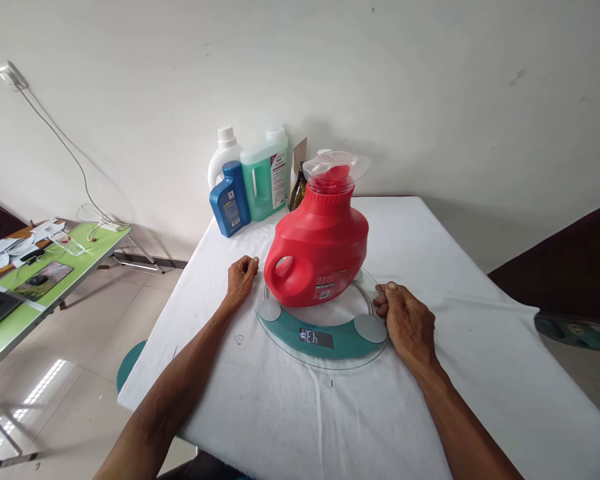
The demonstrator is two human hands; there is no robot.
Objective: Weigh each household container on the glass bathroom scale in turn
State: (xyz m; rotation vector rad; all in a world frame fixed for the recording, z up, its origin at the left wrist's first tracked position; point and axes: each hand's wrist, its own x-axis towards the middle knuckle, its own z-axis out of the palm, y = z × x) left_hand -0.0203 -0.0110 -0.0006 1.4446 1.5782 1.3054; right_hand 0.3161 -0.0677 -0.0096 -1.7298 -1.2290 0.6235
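A round glass bathroom scale (318,364) with a green band and a lit display lies on the white-covered table. On it stands a large red plastic jug (325,233), upright, its handle loop facing left and a clear flared plastic piece (357,167) at its mouth. My left hand (242,280) rests closed at the scale's left edge, thumb against the curled fingers; whether anything is inside is hidden. At the right edge, my right hand (405,325) is closed, its thumb and fingers pinching the glass rim. Neither hand touches the jug.
Behind the jug stand a blue bottle (230,203), a white bottle (224,155), a green jug of liquid (263,180) and a dark glass bottle (297,192), near the wall. Leftward, a green table (87,240) carries papers, a laptop and cables. A teal stool (130,365) shows below.
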